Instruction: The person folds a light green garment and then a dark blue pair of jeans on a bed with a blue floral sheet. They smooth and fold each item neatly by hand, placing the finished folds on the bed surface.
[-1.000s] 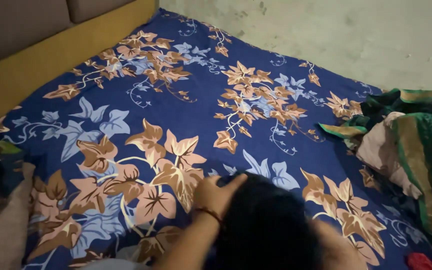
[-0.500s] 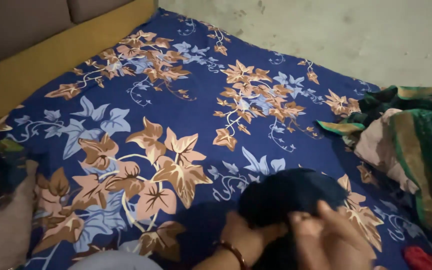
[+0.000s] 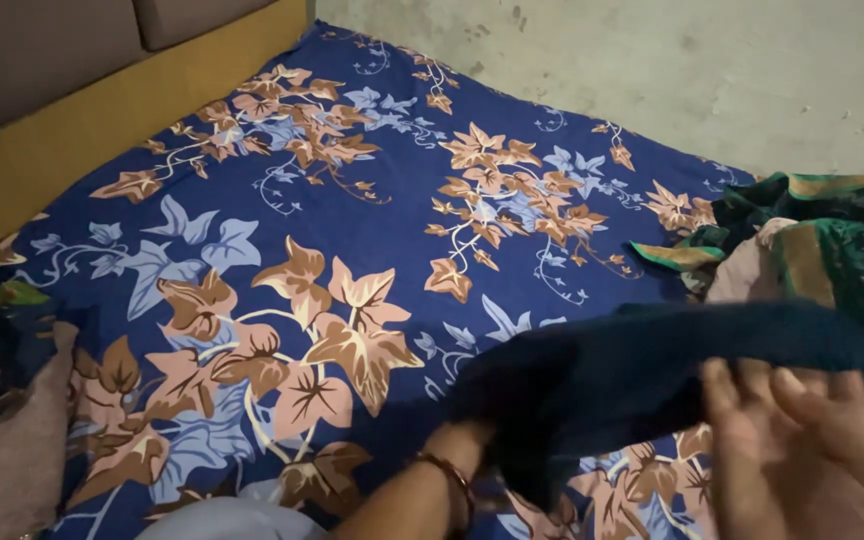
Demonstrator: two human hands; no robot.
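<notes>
- The dark blue garment (image 3: 642,365) hangs stretched between both hands, above the near right part of the leaf-print bedsheet (image 3: 282,250).
- The left hand (image 3: 457,445), a bangle at its wrist, is clenched into the garment's left end from beneath.
- The right hand (image 3: 802,450) is blurred; its fingers press the cloth's right part, and a firm grasp cannot be told.
- Judged from here, spreading it well wants even tension and clear space away from the green patterned cloth (image 3: 832,240) at the right.
</notes>
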